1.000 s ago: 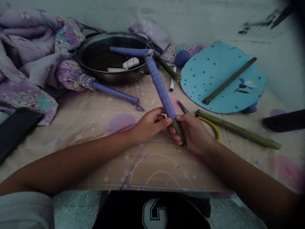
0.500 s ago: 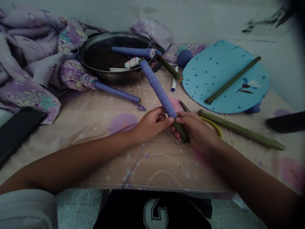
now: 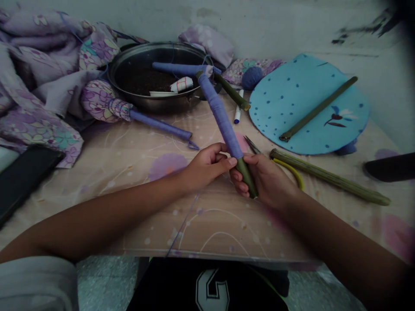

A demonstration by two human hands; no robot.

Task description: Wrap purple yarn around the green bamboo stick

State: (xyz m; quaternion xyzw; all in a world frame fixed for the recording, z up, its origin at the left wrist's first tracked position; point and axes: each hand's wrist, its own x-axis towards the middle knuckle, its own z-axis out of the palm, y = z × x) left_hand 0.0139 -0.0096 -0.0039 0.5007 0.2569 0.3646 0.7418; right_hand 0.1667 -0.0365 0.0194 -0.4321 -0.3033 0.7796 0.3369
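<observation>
A green plant stalk (image 3: 247,176), its upper length wound with purple yarn (image 3: 223,119), slants up and to the left over the table. My right hand (image 3: 269,179) is closed round the bare lower end, with the thumb near the edge of the winding. At that same edge, my left hand (image 3: 210,162) is pinched, its thumb tip touching the stalk. A loose purple strand (image 3: 181,229) rises from the table's front edge towards my left hand; its end there is hidden by the fingers.
Scissors (image 3: 293,170) and a bare stalk (image 3: 330,177) lie right of my hands. Behind are a metal pan (image 3: 149,101), a marker (image 3: 238,108) and a blue round mat (image 3: 275,108) bearing another stalk (image 3: 320,108). A cloth-headed wrapped stick (image 3: 158,125) and a black phone-like object (image 3: 29,177) lie left.
The wrapped stalk's top has swung right and up a little. My right-hand fingers have shifted round its lower end, showing more of the bare green part.
</observation>
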